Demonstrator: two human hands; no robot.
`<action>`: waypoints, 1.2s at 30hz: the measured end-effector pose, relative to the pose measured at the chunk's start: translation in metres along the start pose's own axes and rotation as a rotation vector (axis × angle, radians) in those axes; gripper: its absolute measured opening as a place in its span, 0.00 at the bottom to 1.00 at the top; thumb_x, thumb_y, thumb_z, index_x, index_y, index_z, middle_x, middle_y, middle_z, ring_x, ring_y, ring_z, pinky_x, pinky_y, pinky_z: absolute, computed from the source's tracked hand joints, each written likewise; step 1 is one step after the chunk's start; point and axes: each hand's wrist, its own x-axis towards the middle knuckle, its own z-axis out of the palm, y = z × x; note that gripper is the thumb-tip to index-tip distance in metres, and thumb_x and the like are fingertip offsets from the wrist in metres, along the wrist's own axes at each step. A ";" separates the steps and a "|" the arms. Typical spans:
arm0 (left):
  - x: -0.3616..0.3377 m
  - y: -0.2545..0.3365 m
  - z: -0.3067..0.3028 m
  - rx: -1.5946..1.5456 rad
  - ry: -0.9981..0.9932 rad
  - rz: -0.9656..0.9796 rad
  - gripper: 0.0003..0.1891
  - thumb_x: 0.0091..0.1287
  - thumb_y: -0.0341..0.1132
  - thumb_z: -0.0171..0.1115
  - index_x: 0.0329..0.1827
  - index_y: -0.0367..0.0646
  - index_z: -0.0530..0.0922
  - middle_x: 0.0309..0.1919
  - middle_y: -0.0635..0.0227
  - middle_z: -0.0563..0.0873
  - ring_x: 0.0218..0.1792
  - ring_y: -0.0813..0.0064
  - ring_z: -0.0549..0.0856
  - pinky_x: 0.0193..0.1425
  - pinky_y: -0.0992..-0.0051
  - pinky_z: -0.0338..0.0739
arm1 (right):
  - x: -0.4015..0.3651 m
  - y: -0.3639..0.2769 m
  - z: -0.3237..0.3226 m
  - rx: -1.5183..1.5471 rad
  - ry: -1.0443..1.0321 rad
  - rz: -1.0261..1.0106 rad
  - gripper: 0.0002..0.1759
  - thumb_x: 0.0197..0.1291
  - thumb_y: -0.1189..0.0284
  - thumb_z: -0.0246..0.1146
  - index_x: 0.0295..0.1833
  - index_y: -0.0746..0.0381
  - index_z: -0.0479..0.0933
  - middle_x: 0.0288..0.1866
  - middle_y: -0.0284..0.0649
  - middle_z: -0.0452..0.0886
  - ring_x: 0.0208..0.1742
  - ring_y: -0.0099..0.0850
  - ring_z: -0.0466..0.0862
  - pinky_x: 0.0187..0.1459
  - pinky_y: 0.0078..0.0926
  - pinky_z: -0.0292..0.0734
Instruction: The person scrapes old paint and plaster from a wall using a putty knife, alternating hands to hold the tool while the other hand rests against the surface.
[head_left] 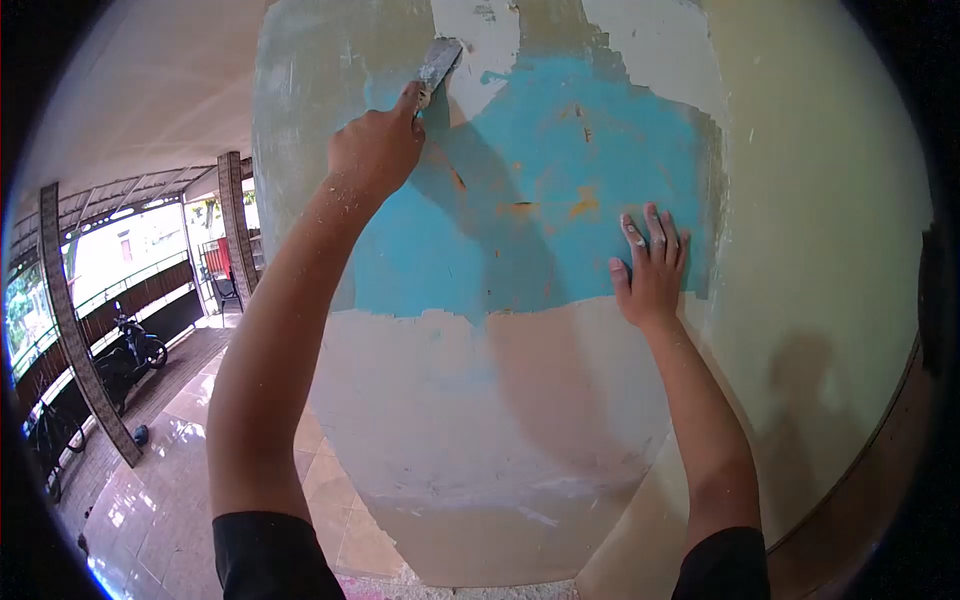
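My left hand [378, 150] is raised high and wrapped round the handle of a putty knife [438, 64]. The flat metal blade, smeared with whitish residue, lies against the upper wall where grey-green paint meets a pale patch. Flat on the wall at the right rests my right hand [655, 265], fingers spread, with white dust on the fingertips. Between the hands stretches a bare turquoise patch [600, 130] with orange-brown scuffs and small gouges. Below it the wall is pale and pinkish white [430, 400], with a ragged boundary.
To the left, a tiled floor [150, 510] leads to a porch with pillars [85, 330] and a parked motorcycle [130, 350]. A yellowish-green wall [820, 200] runs along the right side. Pale debris [480, 592] lies at the foot of the wall.
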 end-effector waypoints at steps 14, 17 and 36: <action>-0.019 -0.035 -0.008 -0.028 -0.053 0.026 0.29 0.78 0.49 0.50 0.81 0.68 0.58 0.43 0.50 0.90 0.43 0.47 0.90 0.48 0.47 0.83 | -0.011 -0.003 -0.009 -0.042 -0.095 0.035 0.36 0.71 0.56 0.60 0.82 0.44 0.60 0.86 0.42 0.52 0.86 0.50 0.48 0.80 0.70 0.40; -0.039 -0.045 -0.003 -0.027 -0.054 0.026 0.30 0.79 0.50 0.50 0.82 0.69 0.56 0.40 0.49 0.90 0.41 0.45 0.90 0.47 0.47 0.83 | -0.009 -0.007 -0.020 -0.019 -0.137 0.056 0.34 0.71 0.58 0.61 0.80 0.46 0.63 0.85 0.42 0.52 0.85 0.51 0.50 0.79 0.71 0.43; -0.121 0.056 -0.004 -0.534 -0.223 0.354 0.39 0.76 0.47 0.54 0.86 0.50 0.47 0.32 0.54 0.89 0.33 0.44 0.87 0.39 0.50 0.81 | 0.078 -0.153 -0.063 1.343 -0.263 0.518 0.22 0.81 0.54 0.49 0.53 0.65 0.73 0.44 0.43 0.84 0.47 0.35 0.83 0.53 0.36 0.77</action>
